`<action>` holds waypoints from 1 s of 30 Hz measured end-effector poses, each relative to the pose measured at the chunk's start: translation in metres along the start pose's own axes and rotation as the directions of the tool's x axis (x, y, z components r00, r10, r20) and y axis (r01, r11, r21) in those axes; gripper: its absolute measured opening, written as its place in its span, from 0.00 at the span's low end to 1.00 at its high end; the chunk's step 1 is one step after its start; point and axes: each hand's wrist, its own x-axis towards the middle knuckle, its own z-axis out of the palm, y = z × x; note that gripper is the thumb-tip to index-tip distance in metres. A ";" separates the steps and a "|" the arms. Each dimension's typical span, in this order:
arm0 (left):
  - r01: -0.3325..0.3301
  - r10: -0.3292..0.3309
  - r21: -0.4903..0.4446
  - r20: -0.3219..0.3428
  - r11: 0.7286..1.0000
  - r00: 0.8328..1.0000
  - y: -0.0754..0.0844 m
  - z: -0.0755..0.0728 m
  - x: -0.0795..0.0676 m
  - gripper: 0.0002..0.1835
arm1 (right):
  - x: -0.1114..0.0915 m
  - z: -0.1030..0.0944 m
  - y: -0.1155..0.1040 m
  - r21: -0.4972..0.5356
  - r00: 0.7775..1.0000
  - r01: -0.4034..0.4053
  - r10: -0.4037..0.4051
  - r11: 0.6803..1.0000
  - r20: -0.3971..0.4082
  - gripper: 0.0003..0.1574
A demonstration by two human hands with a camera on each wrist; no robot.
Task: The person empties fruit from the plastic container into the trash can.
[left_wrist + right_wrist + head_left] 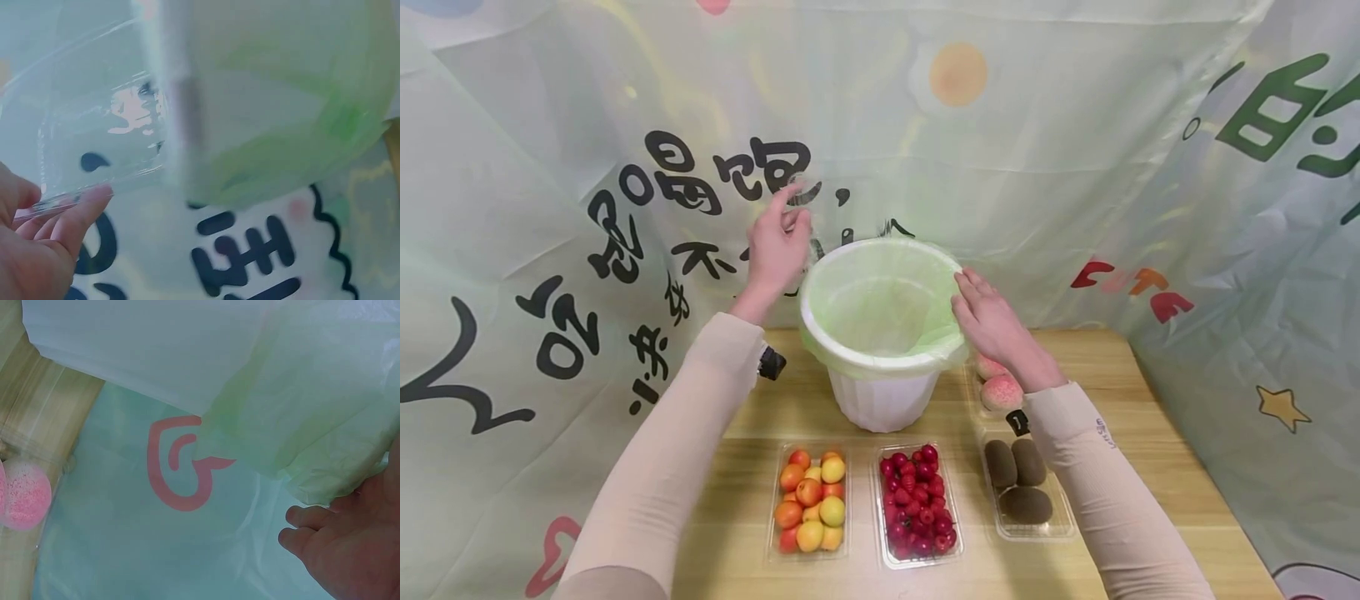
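A white ribbed bin [883, 400] stands on the table, lined with a thin pale green bag [827, 304] folded over its rim. Behind the bin's left side, my left hand [778, 246] is raised and pinches the edge of a clear plastic container [75, 134], best seen in the left wrist view. Its far end passes behind the bin or bag there, so its full shape is hidden. Against the bin's right rim, my right hand [992, 325] rests on the bag with its fingers fairly straight. The right wrist view shows that hand [350, 537] beside the bag's loose edge.
In front of the bin are clear boxes of orange and yellow fruits [808, 500], dark red berries or cherries [917, 504] and brown kiwis [1026, 505]. Pink peaches [1002, 392] sit right of the bin, partly under my right arm. Printed cloth [865, 108] hangs behind the wooden table [1090, 367].
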 end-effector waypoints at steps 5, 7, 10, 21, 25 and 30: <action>0.051 -0.052 0.013 0.031 0.999 0.998 0.009 -0.020 0.004 0.25 | 0.000 0.000 0.000 -0.002 1.000 0.007 -0.007 1.000 -0.006 0.40; 0.060 -0.060 0.017 0.035 0.998 0.998 0.011 -0.028 0.005 0.25 | 0.000 0.000 0.000 -0.001 1.000 0.008 -0.008 1.000 -0.006 0.40; 0.074 -0.076 0.038 0.044 0.997 0.996 0.011 -0.041 0.003 0.25 | 0.001 0.001 0.000 -0.003 1.000 0.007 -0.007 1.000 -0.005 0.40; 0.205 -0.206 0.032 0.034 0.978 0.978 -0.011 -0.089 -0.006 0.25 | 0.000 0.002 0.001 0.004 1.000 0.004 -0.004 1.000 -0.009 0.41; 0.225 -0.225 0.014 0.035 0.974 0.974 -0.018 -0.107 -0.014 0.26 | 0.000 0.003 0.001 0.003 1.000 0.001 -0.001 1.000 -0.004 0.41; 0.287 -0.289 0.049 0.046 0.957 0.956 -0.029 -0.123 -0.026 0.27 | 0.000 0.002 0.002 0.005 1.000 0.001 -0.001 1.000 -0.011 0.41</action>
